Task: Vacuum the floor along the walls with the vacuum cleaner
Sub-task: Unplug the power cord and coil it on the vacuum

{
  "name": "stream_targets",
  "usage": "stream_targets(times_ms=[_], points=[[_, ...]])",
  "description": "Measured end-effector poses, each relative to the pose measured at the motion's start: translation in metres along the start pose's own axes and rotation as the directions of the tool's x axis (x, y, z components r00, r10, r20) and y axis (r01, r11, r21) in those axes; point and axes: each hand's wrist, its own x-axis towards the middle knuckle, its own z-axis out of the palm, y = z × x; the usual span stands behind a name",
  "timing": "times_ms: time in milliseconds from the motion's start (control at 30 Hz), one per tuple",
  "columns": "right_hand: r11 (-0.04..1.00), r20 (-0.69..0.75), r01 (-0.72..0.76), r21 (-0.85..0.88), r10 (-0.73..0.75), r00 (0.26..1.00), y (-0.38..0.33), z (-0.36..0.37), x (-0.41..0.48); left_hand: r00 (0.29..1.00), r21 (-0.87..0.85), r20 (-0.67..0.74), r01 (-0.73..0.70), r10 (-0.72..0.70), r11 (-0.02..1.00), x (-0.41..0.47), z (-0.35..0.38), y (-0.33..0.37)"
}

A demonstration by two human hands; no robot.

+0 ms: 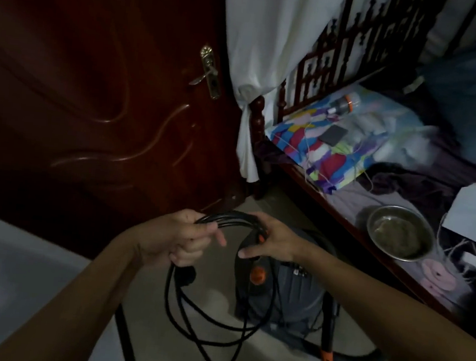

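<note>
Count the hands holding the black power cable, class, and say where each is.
2. The left hand grips the coiled power cable at its top left; the right hand holds its top right, above the vacuum cleaner.

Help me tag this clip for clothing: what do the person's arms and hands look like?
The left forearm and right forearm are bare, no sleeves in view. The left hand and right hand wear no gloves, and I see no watch, bracelet or rings in this dim picture.
</note>
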Motion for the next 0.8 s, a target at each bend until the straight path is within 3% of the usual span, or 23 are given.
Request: stream_targets(times_ms=[67,167,400,500,600,700,800], points=[[0.998,-0.129,0.012,0.061,-0.004,0.992,-0.003,-0.006,0.018,0.999,-0.029,0.042,-0.024,0.025,0.999,0.017,-0.027,0.017],[0.978,-0.302,-0.057,0.203,0.118,0.946,0.01,-0.017,0.038,0.998,-0.156,-0.002,-0.055,0.055,0.986,0.045,-0.083,0.032],[0.856,-0.529,-0.263,0.445,0.488,0.694,0.07,-0.009,0.038,0.99,-0.15,-0.042,0.129,-0.137,0.98,0.14,-0.214,0.012],[0.775,-0.568,-0.286,0.563,0.615,0.548,0.088,0.022,0.033,0.967,0.012,-0.062,0.246,-0.245,0.969,0.185,-0.238,-0.014],[0.677,-0.567,-0.261,0.689,0.727,0.388,0.104,0.055,0.03,0.957,0.242,-0.132,0.286,-0.26,0.927,0.222,-0.24,-0.043],[0.581,-0.542,-0.217,0.784,0.812,0.216,0.122,0.082,0.03,0.971,0.569,-0.147,0.239,-0.189,0.787,0.257,-0.23,-0.069],[0.531,-0.521,-0.161,0.832,0.847,0.103,0.143,0.099,0.036,0.987,0.763,-0.082,0.153,-0.14,0.628,0.295,-0.214,-0.09]])
